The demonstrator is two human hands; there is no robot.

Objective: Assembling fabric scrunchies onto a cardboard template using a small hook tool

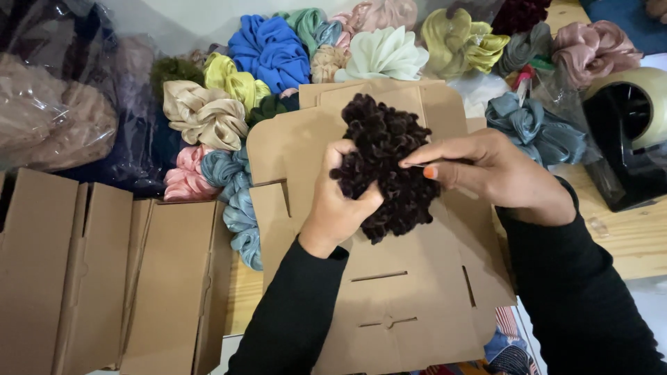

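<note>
Both hands hold a dark brown velvet scrunchie above an unfolded flat cardboard box blank: the left hand is clamped on its lower left edge, and the right hand pinches its right side. A stack of folded brown boxes lies at left, a clear plastic bag sits at upper left, and coloured scrunchies lie behind.

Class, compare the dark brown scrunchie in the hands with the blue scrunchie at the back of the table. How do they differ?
The brown scrunchie is very dark and looks fuzzy and tightly curled; the blue scrunchie is bright with smooth, broad folds. The brown one is held over flat cardboard by the left hand and right hand; the blue one lies untouched among others. Both are gathered fabric rings.
</note>
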